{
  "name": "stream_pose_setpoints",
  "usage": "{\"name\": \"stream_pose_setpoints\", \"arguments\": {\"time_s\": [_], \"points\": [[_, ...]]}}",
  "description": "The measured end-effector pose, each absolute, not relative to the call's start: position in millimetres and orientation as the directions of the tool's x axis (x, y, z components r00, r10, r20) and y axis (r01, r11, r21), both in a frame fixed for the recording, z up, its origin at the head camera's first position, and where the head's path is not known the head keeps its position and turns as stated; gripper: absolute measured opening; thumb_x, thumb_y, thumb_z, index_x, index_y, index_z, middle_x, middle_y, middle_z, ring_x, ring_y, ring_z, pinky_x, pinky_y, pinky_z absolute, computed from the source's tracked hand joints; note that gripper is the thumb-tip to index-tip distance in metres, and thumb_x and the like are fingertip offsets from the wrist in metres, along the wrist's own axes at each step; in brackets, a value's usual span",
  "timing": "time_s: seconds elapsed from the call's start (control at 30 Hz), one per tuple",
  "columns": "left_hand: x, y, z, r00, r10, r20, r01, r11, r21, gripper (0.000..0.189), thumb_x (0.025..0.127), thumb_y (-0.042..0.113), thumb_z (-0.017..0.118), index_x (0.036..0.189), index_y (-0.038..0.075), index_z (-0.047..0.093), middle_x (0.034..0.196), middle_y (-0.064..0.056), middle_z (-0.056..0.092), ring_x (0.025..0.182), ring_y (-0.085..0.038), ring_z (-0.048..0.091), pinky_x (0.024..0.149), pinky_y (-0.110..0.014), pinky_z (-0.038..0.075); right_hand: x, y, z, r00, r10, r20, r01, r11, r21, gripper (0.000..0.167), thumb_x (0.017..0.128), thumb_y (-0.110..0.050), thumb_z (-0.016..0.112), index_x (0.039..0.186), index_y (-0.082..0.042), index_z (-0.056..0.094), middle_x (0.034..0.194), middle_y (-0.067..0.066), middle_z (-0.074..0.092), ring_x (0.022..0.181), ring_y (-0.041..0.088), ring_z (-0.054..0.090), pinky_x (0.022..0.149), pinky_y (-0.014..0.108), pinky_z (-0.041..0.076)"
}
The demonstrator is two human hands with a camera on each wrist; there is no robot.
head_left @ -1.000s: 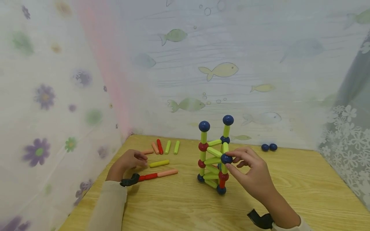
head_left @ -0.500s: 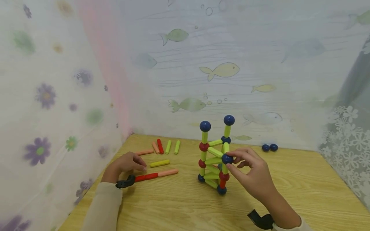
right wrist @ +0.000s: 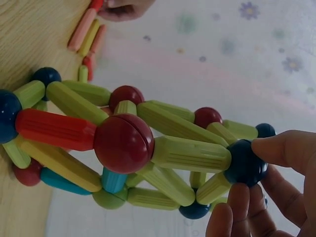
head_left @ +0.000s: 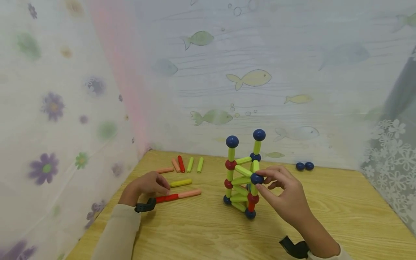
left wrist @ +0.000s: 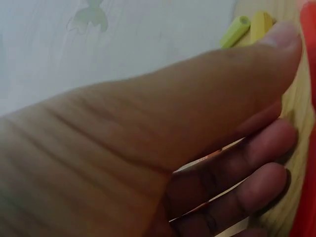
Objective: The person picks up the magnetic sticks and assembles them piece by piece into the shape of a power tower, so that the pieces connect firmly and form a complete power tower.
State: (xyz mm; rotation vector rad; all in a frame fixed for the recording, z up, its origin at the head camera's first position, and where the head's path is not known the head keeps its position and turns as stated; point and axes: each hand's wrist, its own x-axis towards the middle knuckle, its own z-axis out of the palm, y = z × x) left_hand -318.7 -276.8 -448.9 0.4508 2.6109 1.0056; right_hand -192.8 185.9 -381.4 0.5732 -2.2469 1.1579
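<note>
A tower of coloured rods and balls stands on the table, with two blue balls topping its back posts. At its near corner my right hand pinches a blue ball between thumb and fingers; a yellow-green rod joins that ball to a dark red ball. My left hand hovers close to the table at the left, fingers loosely bent around nothing visible. Beside it lie a yellow rod and red rods in line with an orange rod.
Behind the left hand lie another orange rod, a short orange rod, a red rod and two yellow-green rods. Two loose blue balls sit at the back right. Patterned curtains hang behind the table.
My left hand has shifted slightly nearer the yellow and red rods. The right hand keeps its pinch on the blue ball, and the tower has kept its shape.
</note>
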Motion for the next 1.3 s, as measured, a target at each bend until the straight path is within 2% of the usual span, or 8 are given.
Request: {"name": "stream_pose_setpoints", "arguments": {"time_s": [0.17, 0.33, 0.6, 0.73, 1.0, 1.17, 1.3], "points": [[-316.1, -263.1, -448.3, -0.870, 0.447, -0.207, 0.191, 0.694, 0.694, 0.026, 0.080, 0.027, 0.091, 0.100, 0.013, 0.080, 0.096, 0.001, 0.076, 0.086, -0.016, 0.067, 0.080, -0.034, 0.057, -192.1, 185.8, -380.4, -0.763, -0.117, 0.636, -0.586, 0.541, -0.603, 0.033, 0.087, -0.006, 0.084, 0.116, -0.020, 0.077, 0.114, -0.008, 0.065, 0.090, 0.009, 0.061, 0.072, 0.023, 0.059], [-313.6, -256.9, -449.6, -0.861, 0.464, -0.209, 0.195, 0.680, 0.707, 0.019, 0.081, 0.020, 0.090, 0.096, 0.012, 0.081, 0.093, -0.001, 0.075, 0.081, -0.018, 0.066, 0.075, -0.034, 0.057, -191.9, 185.5, -381.0, -0.775, -0.113, 0.622, -0.575, 0.536, -0.618, 0.032, 0.087, -0.007, 0.083, 0.116, -0.020, 0.076, 0.113, -0.008, 0.064, 0.090, 0.011, 0.061, 0.072, 0.019, 0.058], [-319.2, -257.3, -457.8, -0.909, 0.398, -0.125, 0.239, 0.742, 0.627, 0.017, 0.088, 0.032, 0.085, 0.098, 0.019, 0.082, 0.097, 0.005, 0.077, 0.086, -0.011, 0.067, 0.081, -0.037, 0.058, -192.5, 185.7, -380.3, -0.767, -0.117, 0.630, -0.584, 0.534, -0.611, 0.033, 0.087, -0.006, 0.083, 0.116, -0.020, 0.076, 0.114, -0.008, 0.064, 0.089, 0.010, 0.061, 0.072, 0.019, 0.057], [-320.7, -252.2, -462.7, -0.916, 0.388, -0.099, 0.238, 0.726, 0.645, 0.019, 0.088, 0.033, 0.084, 0.099, 0.017, 0.083, 0.094, 0.004, 0.078, 0.081, -0.013, 0.067, 0.077, -0.036, 0.058, -192.7, 186.3, -380.4, -0.771, -0.117, 0.626, -0.582, 0.530, -0.617, 0.032, 0.088, -0.006, 0.083, 0.117, -0.019, 0.076, 0.114, -0.008, 0.064, 0.090, 0.009, 0.060, 0.072, 0.019, 0.057], [-317.1, -238.6, -461.4, -0.954, 0.283, -0.099, 0.152, 0.742, 0.652, 0.020, 0.084, 0.033, 0.087, 0.095, 0.017, 0.082, 0.087, 0.005, 0.075, 0.075, -0.015, 0.063, 0.067, -0.032, 0.053, -191.7, 186.1, -380.3, -0.777, -0.113, 0.619, -0.574, 0.531, -0.623, 0.032, 0.088, -0.006, 0.082, 0.117, -0.018, 0.076, 0.115, -0.008, 0.064, 0.090, 0.011, 0.061, 0.072, 0.020, 0.058], [-313.0, -243.1, -457.0, -0.960, 0.262, -0.103, 0.142, 0.767, 0.626, 0.022, 0.081, 0.033, 0.090, 0.094, 0.018, 0.081, 0.090, 0.005, 0.075, 0.079, -0.014, 0.064, 0.072, -0.033, 0.055, -190.9, 184.8, -379.7, -0.783, -0.113, 0.612, -0.567, 0.532, -0.628, 0.032, 0.088, -0.006, 0.082, 0.117, -0.018, 0.076, 0.115, -0.008, 0.063, 0.090, 0.011, 0.061, 0.072, 0.019, 0.058], [-311.5, -248.9, -456.6, -0.949, 0.293, -0.119, 0.160, 0.770, 0.617, 0.026, 0.078, 0.032, 0.093, 0.095, 0.016, 0.081, 0.092, 0.004, 0.076, 0.081, -0.013, 0.067, 0.076, -0.034, 0.058, -190.4, 184.4, -379.9, -0.786, -0.111, 0.608, -0.564, 0.531, -0.632, 0.032, 0.088, -0.005, 0.082, 0.117, -0.017, 0.076, 0.116, -0.008, 0.063, 0.091, 0.012, 0.061, 0.072, 0.020, 0.058]]}}
